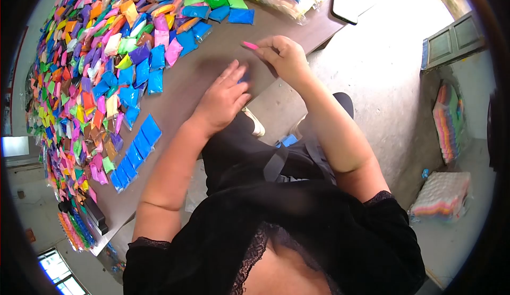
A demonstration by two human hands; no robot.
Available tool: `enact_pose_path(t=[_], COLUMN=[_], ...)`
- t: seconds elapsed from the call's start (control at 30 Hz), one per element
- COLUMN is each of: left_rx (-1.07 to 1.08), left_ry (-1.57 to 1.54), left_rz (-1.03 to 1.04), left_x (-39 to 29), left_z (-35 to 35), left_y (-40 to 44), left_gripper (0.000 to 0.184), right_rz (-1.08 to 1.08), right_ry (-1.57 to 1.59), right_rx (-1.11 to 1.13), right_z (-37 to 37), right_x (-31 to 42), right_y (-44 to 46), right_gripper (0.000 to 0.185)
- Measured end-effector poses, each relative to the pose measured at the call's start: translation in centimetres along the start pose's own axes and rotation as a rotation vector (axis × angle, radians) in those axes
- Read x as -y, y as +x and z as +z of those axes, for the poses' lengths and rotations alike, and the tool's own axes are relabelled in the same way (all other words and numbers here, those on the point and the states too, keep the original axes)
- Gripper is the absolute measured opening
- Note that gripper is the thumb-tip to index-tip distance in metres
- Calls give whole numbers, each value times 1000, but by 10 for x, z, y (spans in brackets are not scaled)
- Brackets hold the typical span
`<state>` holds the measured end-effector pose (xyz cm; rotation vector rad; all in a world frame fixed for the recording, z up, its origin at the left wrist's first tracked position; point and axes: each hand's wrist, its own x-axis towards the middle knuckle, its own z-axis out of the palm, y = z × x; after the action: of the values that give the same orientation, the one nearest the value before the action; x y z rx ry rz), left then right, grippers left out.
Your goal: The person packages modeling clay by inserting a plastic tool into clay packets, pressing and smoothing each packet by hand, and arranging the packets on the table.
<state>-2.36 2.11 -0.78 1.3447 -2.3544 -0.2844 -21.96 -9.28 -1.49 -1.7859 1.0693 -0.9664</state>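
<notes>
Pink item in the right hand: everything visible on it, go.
The pink item is small, slim and bright hot pink, with a smooth, possibly plastic look. Its exposed end juts from between the thumb and fingers of the right hand, which hides the rest. In this view it points left, over the brown table. No separate parts or markings can be made out.

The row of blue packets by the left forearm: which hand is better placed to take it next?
Probably the left hand: it is nearer that packet row; the right hand is farther and pinches a slim pink object. Whether the left holds a blue thing is unclear.
</notes>
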Motion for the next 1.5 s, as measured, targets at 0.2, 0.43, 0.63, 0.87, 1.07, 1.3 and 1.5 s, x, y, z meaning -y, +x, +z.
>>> enact_pose_path(t=[0.2, 0.43, 0.63, 0.87, 1.07, 1.3, 1.5], left_rx=[-139, -162, -128, -121, -108, -115, -120], left_ry=[69, 271, 259, 139, 65, 133, 141], left_rz=[-6, -1, 36, 39, -11, 4, 36], left_x=[-10, -17, -9, -4, -3, 0, 0], left_z=[-21, -6, -11, -18, -18, -20, -19], left_y=[-14, -20, -20, -18, -17, -16, -17], left_gripper=[45, 44, 40, 39, 40, 35, 35], right_rz=[45, 120, -129, -78, -362, -333, -279], right_ry=[-12, 43, -251, -551, -596, -745, -548], right_rx=[-1, -4, 138, 38, 108, 165, 162], right_z=[-2, 1, 17, 1, 20, 13, 18], right_x=[3, 2, 30, 33, 48, 38, 55], right_y=[2, 2, -41, -15, -24, -6, -31], right_gripper=[20, 18, 13, 10, 6, 8, 7])
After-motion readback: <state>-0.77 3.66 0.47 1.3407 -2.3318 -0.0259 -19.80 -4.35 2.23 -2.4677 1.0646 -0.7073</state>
